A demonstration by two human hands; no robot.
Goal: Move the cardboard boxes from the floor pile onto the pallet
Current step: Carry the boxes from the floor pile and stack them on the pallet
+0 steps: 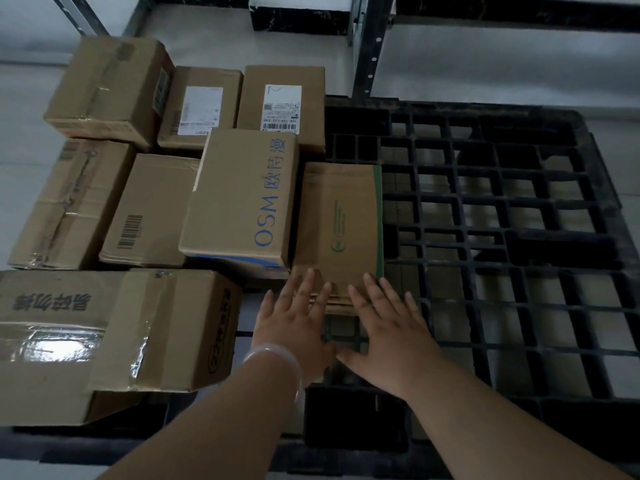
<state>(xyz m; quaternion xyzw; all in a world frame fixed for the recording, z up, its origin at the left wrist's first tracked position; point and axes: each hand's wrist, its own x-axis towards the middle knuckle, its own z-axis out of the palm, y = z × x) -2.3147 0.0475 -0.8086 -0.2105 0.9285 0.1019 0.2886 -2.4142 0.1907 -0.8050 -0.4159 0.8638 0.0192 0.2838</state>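
A flat brown cardboard box with a green stripe (pixel 341 220) along its right edge and a small green logo and lines of print on its top lies on the left part of the black plastic grid pallet (pixel 502 202). Its long side runs away from the person. The near end looks a little worn and layered.

Both hands are spread flat, fingers straight and gripping nothing. The left hand (pixel 294 320) has its fingertips on the near left end of that box. The right hand (pixel 388 327) has its fingertips at the near right corner, with the palm over the pallet grid. A pale bracelet (pixel 273 358) sits on the left wrist.

Just to the left, touching the striped box, stands a taller box with blue "OSM" lettering (pixel 242 199). Behind it are two boxes with white shipping labels (pixel 282 98) (pixel 201 105). Further left are a barcode box (pixel 149 209), a taped box (pixel 69 202) and a corner box (pixel 107 88). A large box with glossy tape (pixel 104 337) lies nearest on the left. Whether these rest on the pallet or on the pale floor (pixel 20 133) cannot be told.
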